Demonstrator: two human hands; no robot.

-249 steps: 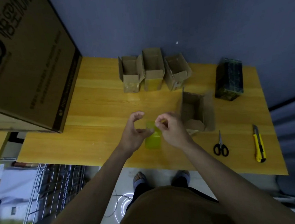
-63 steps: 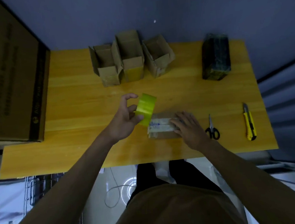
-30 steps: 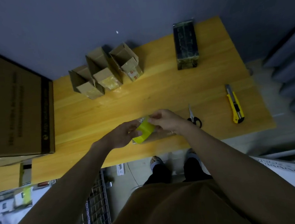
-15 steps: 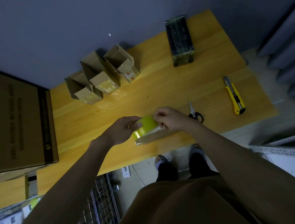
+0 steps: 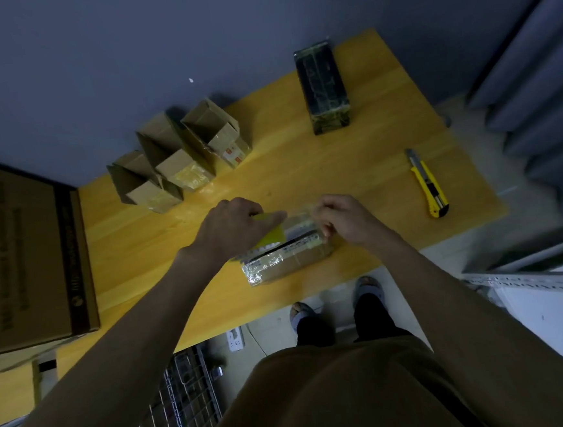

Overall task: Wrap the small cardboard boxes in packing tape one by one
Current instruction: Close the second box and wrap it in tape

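Observation:
A small cardboard box (image 5: 287, 263), shut and lying flat, rests near the front edge of the wooden table (image 5: 355, 180). Shiny clear tape covers part of it. My left hand (image 5: 232, 229) grips the yellow tape roll (image 5: 270, 237) right above the box's left half. My right hand (image 5: 344, 216) pinches the free end of the tape strip (image 5: 302, 216) over the box's far right corner. Three open small boxes (image 5: 181, 160) stand in a row at the back left.
A dark wrapped box (image 5: 322, 90) stands at the back right. A yellow utility knife (image 5: 427, 185) lies at the right. A large cardboard carton (image 5: 24, 253) sits at the left edge. A wire rack (image 5: 187, 402) stands on the floor below.
Half a second ago both hands met at the roll. Now my right hand has drawn the tape end to the right, away from the roll, and the scissors are hidden behind it.

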